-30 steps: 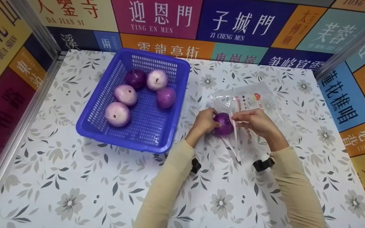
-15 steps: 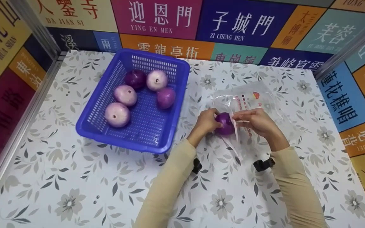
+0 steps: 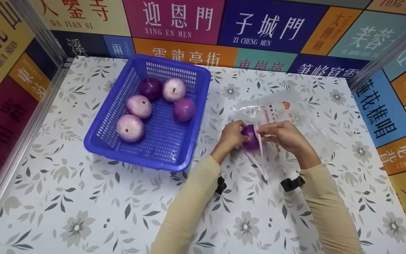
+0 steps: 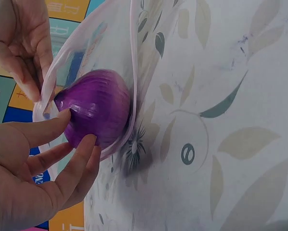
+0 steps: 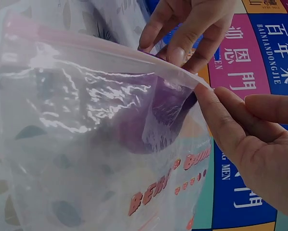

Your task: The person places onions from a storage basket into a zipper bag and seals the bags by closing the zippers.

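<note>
My left hand (image 3: pixel 232 135) holds a purple onion (image 4: pixel 98 103) by its side with thumb and fingertips. The onion sits at the mouth of a clear plastic zip bag (image 3: pixel 294 109) with a pink-edged opening and red berry print. In the left wrist view the pink rim loops around the onion. Through the bag's clear wall, the right wrist view shows much of the onion inside. My right hand (image 3: pixel 284 135) pinches the rim at the upper edge of the opening, its fingertips close to the onion.
A blue plastic basket (image 3: pixel 146 160) stands left of the hands. Several onions lie in it, some pale (image 3: pixel 130 128), some darker purple (image 3: pixel 150 88). The table (image 3: pixel 118 211) has a leaf-print cover, with printed panels (image 3: pixel 182 21) rising behind and at both sides.
My left hand has shifted slightly right, bringing the onion further behind the bag's rim. The right hand stays nearly in place at the rim. The basket has not moved.
</note>
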`<state>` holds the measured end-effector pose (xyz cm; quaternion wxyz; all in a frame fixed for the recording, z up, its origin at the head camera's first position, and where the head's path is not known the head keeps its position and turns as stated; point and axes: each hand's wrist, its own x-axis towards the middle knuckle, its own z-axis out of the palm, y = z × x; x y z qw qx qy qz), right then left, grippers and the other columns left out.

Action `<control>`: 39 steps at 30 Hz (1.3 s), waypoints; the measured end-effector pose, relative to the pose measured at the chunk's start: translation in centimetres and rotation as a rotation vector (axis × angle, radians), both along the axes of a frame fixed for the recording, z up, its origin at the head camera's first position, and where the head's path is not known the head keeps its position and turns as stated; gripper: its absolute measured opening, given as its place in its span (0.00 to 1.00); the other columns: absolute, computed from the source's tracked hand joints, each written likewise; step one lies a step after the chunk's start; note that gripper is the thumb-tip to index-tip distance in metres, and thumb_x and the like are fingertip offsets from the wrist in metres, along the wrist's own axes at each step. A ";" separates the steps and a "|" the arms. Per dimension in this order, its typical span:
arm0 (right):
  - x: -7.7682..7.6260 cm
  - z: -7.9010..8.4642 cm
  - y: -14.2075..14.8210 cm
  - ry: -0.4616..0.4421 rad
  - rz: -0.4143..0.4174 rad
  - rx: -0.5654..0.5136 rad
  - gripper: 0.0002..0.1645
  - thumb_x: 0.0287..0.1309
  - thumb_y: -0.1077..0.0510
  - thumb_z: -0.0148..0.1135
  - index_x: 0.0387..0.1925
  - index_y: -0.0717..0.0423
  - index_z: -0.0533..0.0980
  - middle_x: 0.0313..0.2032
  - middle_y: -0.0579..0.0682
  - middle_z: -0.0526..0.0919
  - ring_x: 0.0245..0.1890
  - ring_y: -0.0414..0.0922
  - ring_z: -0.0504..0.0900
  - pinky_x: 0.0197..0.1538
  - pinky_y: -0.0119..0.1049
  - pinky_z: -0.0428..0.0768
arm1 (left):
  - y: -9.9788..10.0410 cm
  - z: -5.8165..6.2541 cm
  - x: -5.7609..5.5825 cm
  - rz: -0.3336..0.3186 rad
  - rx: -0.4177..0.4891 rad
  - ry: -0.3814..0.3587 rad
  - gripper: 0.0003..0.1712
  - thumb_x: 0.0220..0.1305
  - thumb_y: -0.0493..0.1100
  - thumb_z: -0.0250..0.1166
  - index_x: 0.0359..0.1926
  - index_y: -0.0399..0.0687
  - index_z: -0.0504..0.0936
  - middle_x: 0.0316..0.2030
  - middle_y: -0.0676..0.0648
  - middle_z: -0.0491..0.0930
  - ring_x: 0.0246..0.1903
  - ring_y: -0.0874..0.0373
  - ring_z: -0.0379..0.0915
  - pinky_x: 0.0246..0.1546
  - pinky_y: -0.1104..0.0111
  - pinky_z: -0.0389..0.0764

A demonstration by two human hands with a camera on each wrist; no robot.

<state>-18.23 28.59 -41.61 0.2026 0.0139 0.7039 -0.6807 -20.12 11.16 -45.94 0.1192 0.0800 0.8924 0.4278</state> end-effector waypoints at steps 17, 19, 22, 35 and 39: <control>0.2 0.1 -0.5 -0.033 -0.026 -0.064 0.15 0.59 0.75 0.43 0.44 0.86 0.68 0.38 0.56 0.81 0.41 0.47 0.79 0.49 0.44 0.75 | 0.6 -0.3 -0.1 0.063 0.190 -0.115 0.11 0.49 0.34 0.68 0.37 0.38 0.80 0.31 0.45 0.81 0.28 0.59 0.75 0.26 0.78 0.72; 0.2 0.2 -0.6 -0.034 -0.028 -0.072 0.15 0.59 0.75 0.44 0.45 0.86 0.67 0.38 0.57 0.81 0.41 0.48 0.80 0.49 0.43 0.76 | 0.6 -0.3 0.0 0.057 0.196 -0.123 0.10 0.50 0.33 0.67 0.37 0.38 0.80 0.30 0.45 0.82 0.26 0.59 0.75 0.25 0.78 0.73; 0.1 0.2 -0.7 -0.037 -0.030 -0.076 0.17 0.60 0.74 0.44 0.47 0.87 0.65 0.37 0.56 0.81 0.40 0.48 0.80 0.49 0.42 0.76 | 0.7 -0.2 0.0 0.049 0.195 -0.132 0.09 0.51 0.33 0.66 0.37 0.38 0.81 0.29 0.46 0.82 0.25 0.59 0.75 0.23 0.77 0.73; 0.1 -0.2 -0.6 -0.042 -0.044 -0.074 0.18 0.59 0.75 0.44 0.49 0.88 0.63 0.35 0.56 0.81 0.40 0.48 0.80 0.49 0.44 0.75 | -0.6 0.0 0.1 0.062 0.200 -0.101 0.09 0.52 0.32 0.63 0.38 0.37 0.80 0.33 0.44 0.81 0.27 0.60 0.73 0.24 0.79 0.72; 0.1 -0.3 -0.4 -0.041 -0.043 -0.075 0.17 0.59 0.75 0.44 0.47 0.87 0.65 0.35 0.56 0.82 0.39 0.48 0.80 0.49 0.43 0.76 | -0.8 0.3 0.0 0.070 0.184 -0.094 0.10 0.51 0.32 0.64 0.38 0.38 0.80 0.31 0.45 0.81 0.26 0.60 0.73 0.25 0.78 0.72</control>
